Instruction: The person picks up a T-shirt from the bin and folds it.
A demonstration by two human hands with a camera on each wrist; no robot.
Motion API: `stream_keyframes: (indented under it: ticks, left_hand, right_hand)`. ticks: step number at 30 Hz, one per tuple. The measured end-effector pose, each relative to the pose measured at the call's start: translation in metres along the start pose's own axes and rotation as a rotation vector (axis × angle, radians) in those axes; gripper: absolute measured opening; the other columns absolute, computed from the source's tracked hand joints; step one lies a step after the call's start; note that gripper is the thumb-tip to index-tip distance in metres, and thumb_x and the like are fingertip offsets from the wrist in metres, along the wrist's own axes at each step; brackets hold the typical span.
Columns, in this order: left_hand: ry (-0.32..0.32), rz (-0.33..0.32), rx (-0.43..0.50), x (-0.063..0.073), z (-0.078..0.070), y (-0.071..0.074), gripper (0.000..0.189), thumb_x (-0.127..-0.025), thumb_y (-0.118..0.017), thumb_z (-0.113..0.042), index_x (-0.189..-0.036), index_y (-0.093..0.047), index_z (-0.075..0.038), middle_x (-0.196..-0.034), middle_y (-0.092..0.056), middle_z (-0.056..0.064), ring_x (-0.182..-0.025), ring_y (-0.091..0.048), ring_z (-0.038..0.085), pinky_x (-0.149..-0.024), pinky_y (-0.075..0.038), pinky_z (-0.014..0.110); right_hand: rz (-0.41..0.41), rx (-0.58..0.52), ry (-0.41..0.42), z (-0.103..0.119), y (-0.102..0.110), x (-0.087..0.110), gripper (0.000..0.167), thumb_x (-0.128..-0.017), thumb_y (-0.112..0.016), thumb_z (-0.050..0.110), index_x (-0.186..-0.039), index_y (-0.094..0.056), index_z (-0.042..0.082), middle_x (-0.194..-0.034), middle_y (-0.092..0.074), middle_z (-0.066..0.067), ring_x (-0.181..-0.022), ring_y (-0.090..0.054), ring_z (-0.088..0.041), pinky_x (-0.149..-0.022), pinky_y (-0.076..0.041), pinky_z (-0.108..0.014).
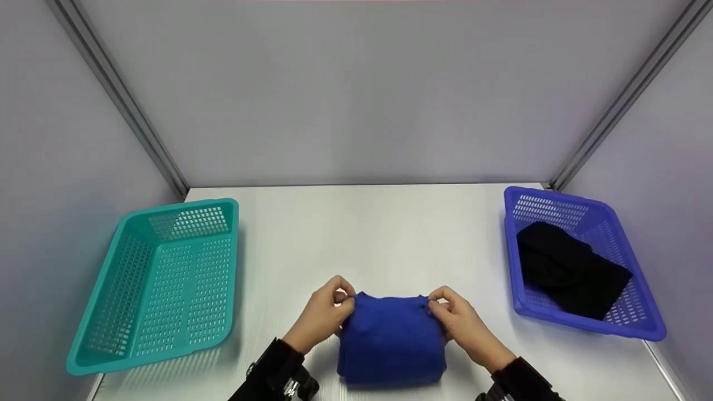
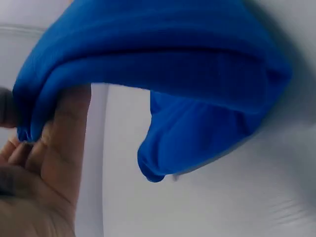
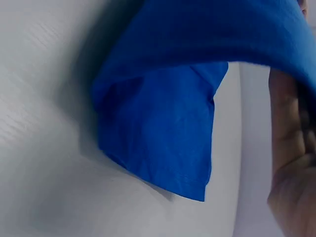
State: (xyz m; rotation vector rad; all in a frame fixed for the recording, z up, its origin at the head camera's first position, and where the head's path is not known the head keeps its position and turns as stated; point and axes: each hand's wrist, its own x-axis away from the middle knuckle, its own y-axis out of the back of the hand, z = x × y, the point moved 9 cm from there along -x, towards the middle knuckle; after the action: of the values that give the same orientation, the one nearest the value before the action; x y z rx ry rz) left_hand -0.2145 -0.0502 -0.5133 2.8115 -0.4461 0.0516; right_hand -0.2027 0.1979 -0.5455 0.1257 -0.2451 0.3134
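Note:
A folded blue cloth [image 1: 392, 342] is at the front middle of the white table, its far edge raised between two hands. At its upper left corner the left hand [image 1: 326, 312] pinches the fabric between thumb and fingers. The right hand [image 1: 463, 323] pinches the opposite corner in the same way. In the left wrist view the blue cloth [image 2: 163, 39] arches up from a lower layer, with the left hand [image 2: 44, 173] gripping its end. From the right side, the blue cloth [image 3: 158, 128] shows the raised flap above the layer on the table; the right hand [image 3: 296, 163] is partly behind it.
To the left stands a teal perforated basket [image 1: 234, 267] with nothing in it. A blue-purple basket [image 1: 640, 278] on the right holds a folded black cloth [image 1: 568, 267]. Grey panels [image 1: 356, 94] enclose the white table [image 1: 367, 239] at the back and sides.

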Motion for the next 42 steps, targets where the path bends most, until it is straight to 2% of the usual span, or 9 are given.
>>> stream_keyframes:
  ticks: [7,12,17,19,21,24,29,36,42]
  left_hand:
    - [-0.084,-0.166,-0.276,-0.033,0.012,-0.003,0.01,-0.103,-0.059,-0.005,-0.111,-0.063,-0.007,-0.096,-0.069,0.007,-0.071,-0.06,0.017,-0.067,-0.051,0.034]
    - [-0.209,-0.23,-0.533,-0.031,0.014,-0.01,0.019,-0.101,-0.064,-0.009,-0.12,-0.065,-0.006,-0.121,-0.063,0.013,-0.103,-0.063,0.034,-0.084,-0.054,0.049]
    - [-0.473,-0.076,-0.958,-0.007,0.011,-0.042,0.03,-0.098,-0.07,-0.023,-0.127,-0.07,-0.016,-0.133,-0.061,0.008,-0.127,-0.056,0.035,-0.102,-0.05,0.052]
    - [-0.504,0.029,-1.059,0.0,0.017,-0.054,0.038,-0.099,-0.069,-0.031,-0.135,-0.068,-0.017,-0.141,-0.059,0.006,-0.136,-0.051,0.033,-0.109,-0.046,0.052]
    - [-0.469,0.123,-1.115,0.003,0.026,-0.06,0.048,-0.101,-0.066,-0.039,-0.144,-0.062,-0.019,-0.151,-0.054,0.006,-0.144,-0.046,0.032,-0.113,-0.042,0.053]
    - [-0.353,0.22,-1.118,0.002,0.04,-0.063,0.062,-0.101,-0.061,-0.049,-0.155,-0.051,-0.019,-0.163,-0.042,0.007,-0.152,-0.036,0.031,-0.118,-0.035,0.056]
    - [-0.218,0.302,-1.118,0.001,0.057,-0.062,0.078,-0.098,-0.056,-0.063,-0.161,-0.04,-0.019,-0.17,-0.03,0.007,-0.156,-0.027,0.031,-0.123,-0.026,0.058]
    - [-0.215,0.302,-1.185,0.006,0.067,-0.062,0.097,-0.089,-0.053,-0.081,-0.163,-0.036,-0.02,-0.171,-0.027,0.005,-0.155,-0.026,0.04,-0.123,-0.022,0.06]
    - [-0.22,0.307,-1.245,0.019,0.073,-0.06,0.113,-0.079,-0.053,-0.091,-0.164,-0.032,-0.02,-0.171,-0.025,0.008,-0.151,-0.029,0.05,-0.119,-0.023,0.069]
  right_hand:
    - [-0.269,0.299,0.015,-0.01,0.021,-0.029,0.01,-0.104,-0.06,0.016,-0.106,-0.062,0.006,-0.076,-0.06,0.003,-0.067,-0.052,-0.013,-0.062,-0.046,-0.025]
    - [-0.362,0.61,0.195,-0.007,0.019,-0.037,0.005,-0.1,-0.064,0.007,-0.105,-0.063,0.007,-0.092,-0.067,-0.002,-0.081,-0.062,-0.018,-0.07,-0.05,-0.033]
    - [-0.317,0.998,0.598,0.008,-0.012,-0.019,0.024,-0.092,-0.073,0.002,-0.114,-0.066,0.004,-0.12,-0.066,-0.013,-0.114,-0.064,-0.034,-0.097,-0.053,-0.049]
    - [-0.224,1.11,0.693,0.005,-0.027,-0.013,0.031,-0.093,-0.076,0.01,-0.121,-0.067,0.003,-0.13,-0.064,-0.016,-0.126,-0.059,-0.04,-0.105,-0.048,-0.054]
    - [-0.116,1.177,0.68,-0.004,-0.036,-0.011,0.041,-0.097,-0.074,0.025,-0.132,-0.066,0.005,-0.141,-0.06,-0.016,-0.136,-0.052,-0.042,-0.109,-0.044,-0.058]
    - [0.01,1.205,0.551,-0.021,-0.038,-0.014,0.06,-0.102,-0.064,0.046,-0.146,-0.057,0.006,-0.154,-0.052,-0.016,-0.145,-0.043,-0.043,-0.113,-0.036,-0.065]
    - [0.09,1.178,0.341,-0.041,-0.027,-0.022,0.08,-0.101,-0.054,0.062,-0.157,-0.044,0.006,-0.163,-0.042,-0.012,-0.152,-0.032,-0.04,-0.118,-0.021,-0.07]
    - [0.133,1.189,0.251,-0.047,-0.02,-0.016,0.091,-0.097,-0.054,0.069,-0.16,-0.037,0.006,-0.169,-0.03,-0.013,-0.156,-0.016,-0.046,-0.119,-0.011,-0.073]
    - [0.208,1.272,0.29,-0.053,-0.033,0.011,0.109,-0.085,-0.058,0.081,-0.161,-0.036,0.008,-0.169,-0.024,-0.02,-0.154,-0.012,-0.054,-0.115,-0.01,-0.078]
